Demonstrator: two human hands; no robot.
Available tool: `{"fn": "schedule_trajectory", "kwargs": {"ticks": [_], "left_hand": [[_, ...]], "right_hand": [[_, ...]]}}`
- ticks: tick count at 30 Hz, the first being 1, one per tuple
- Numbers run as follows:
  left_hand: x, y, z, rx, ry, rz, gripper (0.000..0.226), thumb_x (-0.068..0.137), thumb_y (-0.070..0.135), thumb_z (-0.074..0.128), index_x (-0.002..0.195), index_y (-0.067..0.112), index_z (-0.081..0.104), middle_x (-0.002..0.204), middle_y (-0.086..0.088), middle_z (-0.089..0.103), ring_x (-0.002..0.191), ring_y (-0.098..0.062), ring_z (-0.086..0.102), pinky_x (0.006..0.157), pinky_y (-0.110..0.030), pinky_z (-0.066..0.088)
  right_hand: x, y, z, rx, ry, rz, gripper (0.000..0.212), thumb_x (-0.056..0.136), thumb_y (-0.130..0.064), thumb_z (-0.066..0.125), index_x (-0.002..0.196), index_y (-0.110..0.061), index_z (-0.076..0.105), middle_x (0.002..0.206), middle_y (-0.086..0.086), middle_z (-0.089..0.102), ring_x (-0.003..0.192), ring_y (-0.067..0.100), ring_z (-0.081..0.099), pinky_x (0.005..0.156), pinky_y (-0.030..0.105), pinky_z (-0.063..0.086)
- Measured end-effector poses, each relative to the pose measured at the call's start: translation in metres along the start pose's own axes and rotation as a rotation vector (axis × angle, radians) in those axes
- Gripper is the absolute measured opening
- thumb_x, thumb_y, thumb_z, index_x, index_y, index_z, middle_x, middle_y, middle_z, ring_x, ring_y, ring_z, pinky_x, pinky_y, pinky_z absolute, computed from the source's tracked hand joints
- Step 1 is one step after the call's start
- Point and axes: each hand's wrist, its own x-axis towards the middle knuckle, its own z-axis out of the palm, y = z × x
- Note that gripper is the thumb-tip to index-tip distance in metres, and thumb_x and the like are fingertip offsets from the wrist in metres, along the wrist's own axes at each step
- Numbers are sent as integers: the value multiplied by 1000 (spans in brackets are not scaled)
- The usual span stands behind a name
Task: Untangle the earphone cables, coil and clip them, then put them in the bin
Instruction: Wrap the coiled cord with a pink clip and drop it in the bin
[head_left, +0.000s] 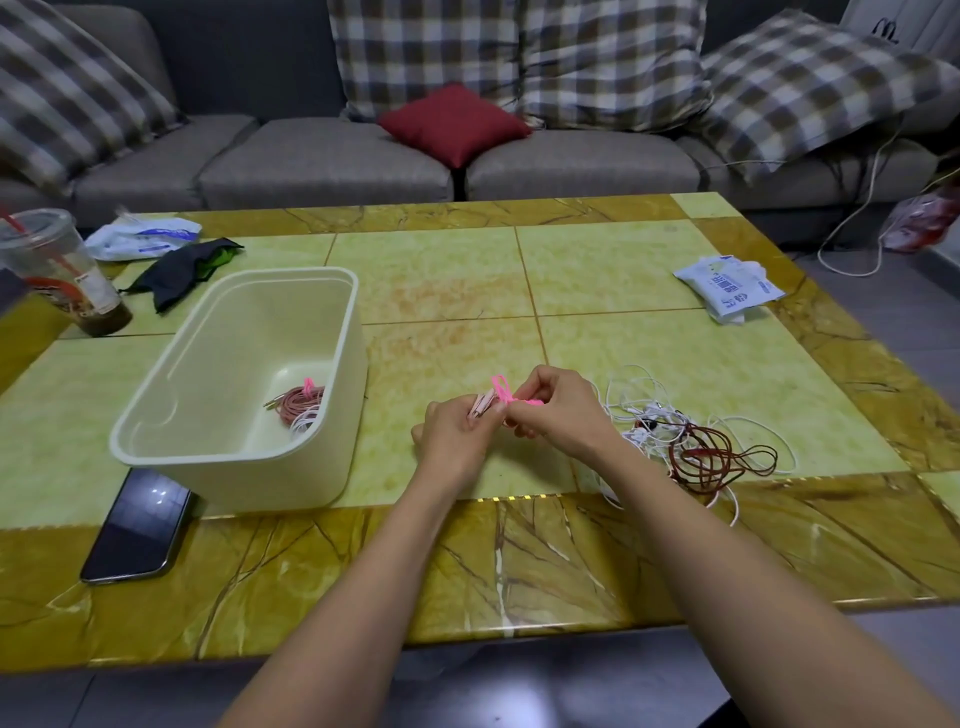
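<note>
My left hand (457, 431) grips a small coil of pale pink earphone cable (480, 405) above the middle of the table. My right hand (558, 410) pinches a bright pink clip tie (506, 391) wrapped at that coil. A cream plastic bin (332, 415) stands to the left; inside it lies a coiled pink cable with a pink tie (301, 402). To the right of my hands lies a tangle of white and dark red earphone cables (691, 436).
A black phone (137, 525) lies in front of the bin. A plastic cup with a straw (62, 275), a dark cloth (182, 270) and tissue packs (730, 286) sit on the green marble table (623, 270). A grey sofa with cushions stands behind.
</note>
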Motion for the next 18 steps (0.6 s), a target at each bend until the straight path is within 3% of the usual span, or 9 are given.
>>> {"fn": "schedule_trajectory", "kwargs": {"ticks": [3, 6, 8, 10, 11, 13, 15, 18], "left_hand": [[1, -1, 1, -214, 15, -24, 51, 77, 65, 57, 84, 17, 74, 70, 1, 65, 76, -20, 58, 85, -38, 43], [-1, 2, -4, -429, 32, -59, 39, 85, 43, 67, 92, 6, 75, 81, -2, 61, 78, -15, 51, 68, -25, 39], [0, 0, -6, -492, 61, -50, 46, 80, 45, 68, 83, 0, 69, 73, -6, 48, 70, -14, 41, 59, -27, 31], [0, 3, -5, -501, 96, -43, 33, 86, 36, 69, 78, 5, 62, 69, -6, 37, 64, -15, 31, 54, -28, 24], [0, 4, -4, -503, 101, -50, 27, 90, 31, 67, 78, 8, 61, 69, -6, 37, 65, -15, 31, 53, -27, 24], [2, 6, -3, -518, 90, -50, 24, 93, 26, 64, 80, 6, 64, 70, -7, 45, 67, -14, 38, 54, -23, 30], [1, 7, -1, -550, 48, -39, 27, 94, 24, 63, 82, 1, 70, 72, -7, 56, 68, -14, 48, 62, -21, 39], [-1, 8, -3, -589, -37, -42, 29, 95, 21, 60, 87, -5, 71, 79, -7, 67, 72, -7, 61, 73, -19, 49]], "right_hand": [[2, 1, 1, 47, 109, -5, 10, 76, -8, 70, 80, -5, 62, 72, 13, 71, 55, 12, 63, 56, 26, 49], [8, 5, -4, -35, 298, -148, 11, 79, -7, 69, 83, -14, 61, 81, 0, 66, 66, 3, 57, 62, 21, 44], [13, 14, -7, -297, 282, -191, 11, 82, -14, 70, 90, -20, 68, 106, -1, 64, 94, 6, 57, 78, 29, 42], [13, 22, -5, -666, 203, -116, 19, 84, -31, 71, 103, -29, 72, 138, -2, 50, 127, 21, 40, 97, 38, 31], [11, 23, -5, -724, 192, -115, 24, 85, -38, 70, 109, -33, 71, 144, -3, 44, 132, 22, 34, 100, 39, 24], [7, 16, -4, -564, 158, -241, 32, 84, -40, 72, 115, -33, 68, 139, -2, 46, 124, 17, 43, 98, 34, 25], [1, 4, -5, -284, 22, -358, 35, 82, -28, 77, 115, -28, 67, 119, 0, 57, 95, 10, 58, 85, 25, 39], [-6, -6, -4, -157, -84, -366, 26, 79, -10, 79, 100, -24, 72, 87, -5, 66, 70, 8, 55, 67, 22, 46]]}}
